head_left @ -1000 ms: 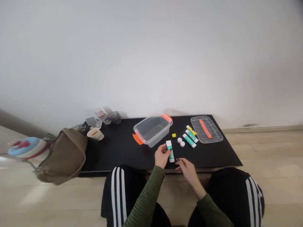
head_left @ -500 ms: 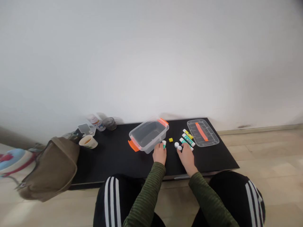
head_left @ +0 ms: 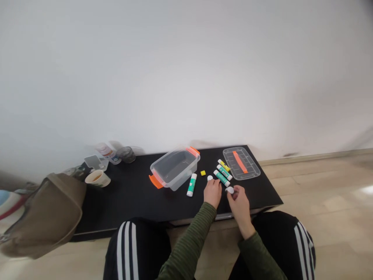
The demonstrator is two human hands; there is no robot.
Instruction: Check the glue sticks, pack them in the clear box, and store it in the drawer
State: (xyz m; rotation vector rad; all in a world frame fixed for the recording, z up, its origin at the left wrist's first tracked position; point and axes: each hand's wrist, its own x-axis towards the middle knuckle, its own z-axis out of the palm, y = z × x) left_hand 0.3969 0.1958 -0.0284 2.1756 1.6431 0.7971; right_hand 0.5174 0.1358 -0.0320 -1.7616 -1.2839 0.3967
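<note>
My right hand (head_left: 240, 201) pinches a white round piece (head_left: 230, 189), like a lid or cap, above the front of the black table. To its left, my left hand (head_left: 213, 193) reaches down with bent fingers beside another white round piece (head_left: 210, 178); whether it touches that piece is hard to see. Beyond the hands lie two green-and-white glue sticks (head_left: 222, 177) and a yellow one (head_left: 223, 165). Another green-and-white glue stick (head_left: 191, 185) lies alone beside the clear box. A small yellow block (head_left: 203, 173) sits between them.
The clear plastic box (head_left: 171, 182) with orange clips stands open, its lid (head_left: 253, 170) flat at the right. On the left are a paper cup (head_left: 102, 181) of drink, a dark glass (head_left: 127, 155), a bottle (head_left: 112, 154) and a brown bag (head_left: 55, 210). A wall rises behind.
My left hand has let go of the green-and-white glue stick beside the box and moved right. My right hand has drawn back toward me, lifting a white round piece. The view has shifted slightly.
</note>
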